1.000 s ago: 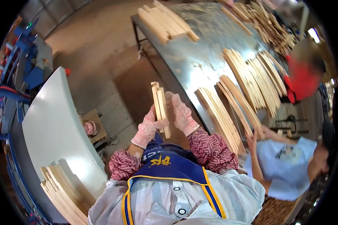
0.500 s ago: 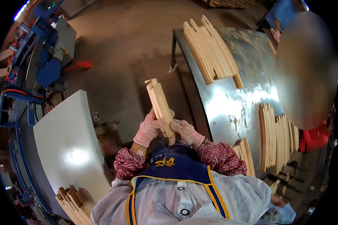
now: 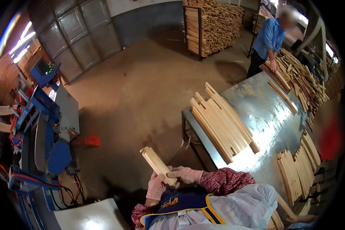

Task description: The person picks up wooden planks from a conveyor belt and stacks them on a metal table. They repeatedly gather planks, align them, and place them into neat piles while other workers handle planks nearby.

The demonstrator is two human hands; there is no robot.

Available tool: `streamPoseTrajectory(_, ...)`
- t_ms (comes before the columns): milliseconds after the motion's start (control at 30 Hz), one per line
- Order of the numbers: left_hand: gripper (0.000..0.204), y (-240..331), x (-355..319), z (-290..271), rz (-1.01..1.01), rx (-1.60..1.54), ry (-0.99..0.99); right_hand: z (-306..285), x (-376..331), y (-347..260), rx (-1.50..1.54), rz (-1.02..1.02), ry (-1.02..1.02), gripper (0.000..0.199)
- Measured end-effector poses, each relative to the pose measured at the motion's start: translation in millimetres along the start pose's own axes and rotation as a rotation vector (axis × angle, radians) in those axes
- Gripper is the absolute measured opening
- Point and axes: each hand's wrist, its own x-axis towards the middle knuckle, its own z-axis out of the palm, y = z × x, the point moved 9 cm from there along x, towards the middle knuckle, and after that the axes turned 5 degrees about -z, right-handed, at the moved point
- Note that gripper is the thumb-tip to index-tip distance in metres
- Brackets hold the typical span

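A short bundle of pale wooden strips [image 3: 154,161] is held out in front of my apron, slanting up to the left. My left hand [image 3: 156,188], in a pinkish-white knit glove, grips its lower end from the near left side. My right hand [image 3: 187,174], gloved alike, closes on the same end from the right. The strips lie side by side with their far ends slightly uneven. Some of my fingers are hidden behind the wood.
On the right, a metal-topped table [image 3: 239,94] carries a row of wooden slats [image 3: 218,122]. More slats [image 3: 295,176] stand at right. A blue machine [image 3: 59,153] and a pale board [image 3: 90,216] are left. A person [image 3: 266,42] works beyond, near a tall wood stack [image 3: 222,30].
The view has swung upward, bringing the far wall, wood stack and co-worker into sight. My hands and the wooden strips now appear lower in the picture, still gripped by both hands.
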Motion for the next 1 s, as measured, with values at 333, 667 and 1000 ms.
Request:
streamPoseTrajectory(333, 0.045, 87.2, 127.5, -130.8, -0.324, 0.389, 0.462, -76.9, 147.3, -28.4, 0.242, 0.019, 0.465, 0.029)
streamPoseTrajectory(667, 0.030, 101.8, 225.9, -211.4, 0.151, 1.748, 0.075, -227.6, 177.9, -555.4, -1.570, -0.879, 0.948, 0.024)
streamPoseTrajectory(1000, 0.028, 155.8, 317.0, -125.0, -0.151, 1.604, 0.305, -158.7, 447.0, -605.2, -1.867, -1.078, 0.151, 0.024)
